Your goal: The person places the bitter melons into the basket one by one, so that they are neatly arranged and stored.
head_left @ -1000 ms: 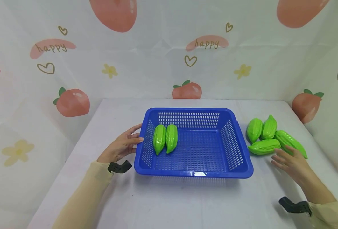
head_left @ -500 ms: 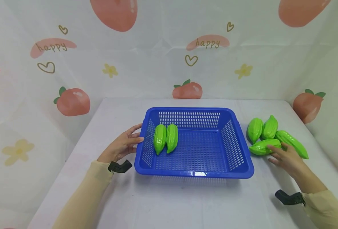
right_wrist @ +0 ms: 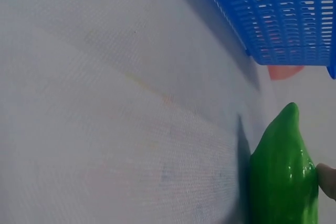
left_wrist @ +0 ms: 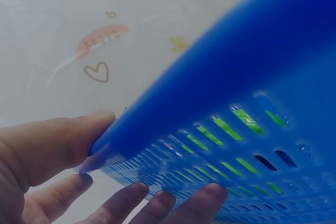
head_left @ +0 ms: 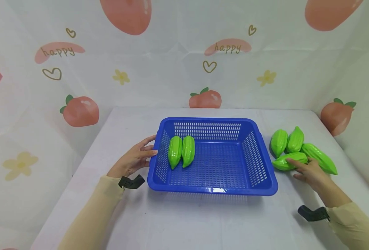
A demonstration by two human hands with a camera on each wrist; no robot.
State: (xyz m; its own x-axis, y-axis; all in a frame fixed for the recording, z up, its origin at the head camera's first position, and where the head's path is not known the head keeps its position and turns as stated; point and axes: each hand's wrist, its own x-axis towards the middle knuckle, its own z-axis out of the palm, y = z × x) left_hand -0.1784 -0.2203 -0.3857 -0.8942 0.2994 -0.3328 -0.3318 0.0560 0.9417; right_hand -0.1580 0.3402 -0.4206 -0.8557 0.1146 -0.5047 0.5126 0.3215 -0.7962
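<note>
White tabletop, strawberry backdrop: the right hand (head_left: 309,171) has slid forward from a second ago, loosely spread fingers now resting on the nearest green gourd (head_left: 287,162) right of the blue basket (head_left: 212,189), whose left rim the left hand (head_left: 134,159) still steadies.

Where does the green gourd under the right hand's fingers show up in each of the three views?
Head: the gourd lies on the table right of the blue basket, the right hand touching it.
Left wrist: not in view; only the basket wall and the left hand.
Right wrist: lower right, a fingertip at the edge.
Shared landmark: the blue basket.
</note>
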